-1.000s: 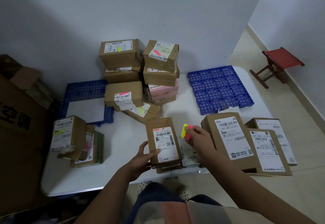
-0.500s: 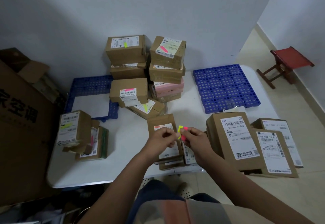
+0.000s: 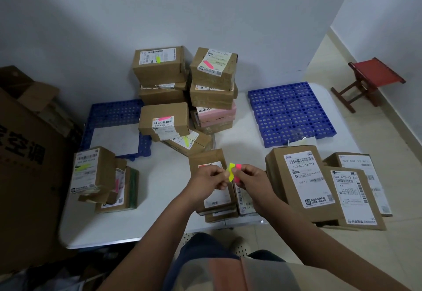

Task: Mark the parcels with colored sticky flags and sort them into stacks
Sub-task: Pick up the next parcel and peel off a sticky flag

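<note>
Both hands meet above a brown parcel near the table's front edge. My right hand holds a small pad of sticky flags, pink and yellow. My left hand pinches the yellow flag at the pad's left side. The parcel lies on a low pile of flat parcels. At the back stand two tall stacks of flagged parcels, one topped with a yellow flag, one with a pink flag. Unflagged parcels lie at the right.
The white table carries two blue perforated trays. A small parcel pile sits at the left. A large cardboard box stands left of the table, a red stool on the floor at the right.
My left hand left the parcel's edge and rose to meet my right hand at the flag pad; it now pinches the yellow flag. The camera view shifted slightly.
</note>
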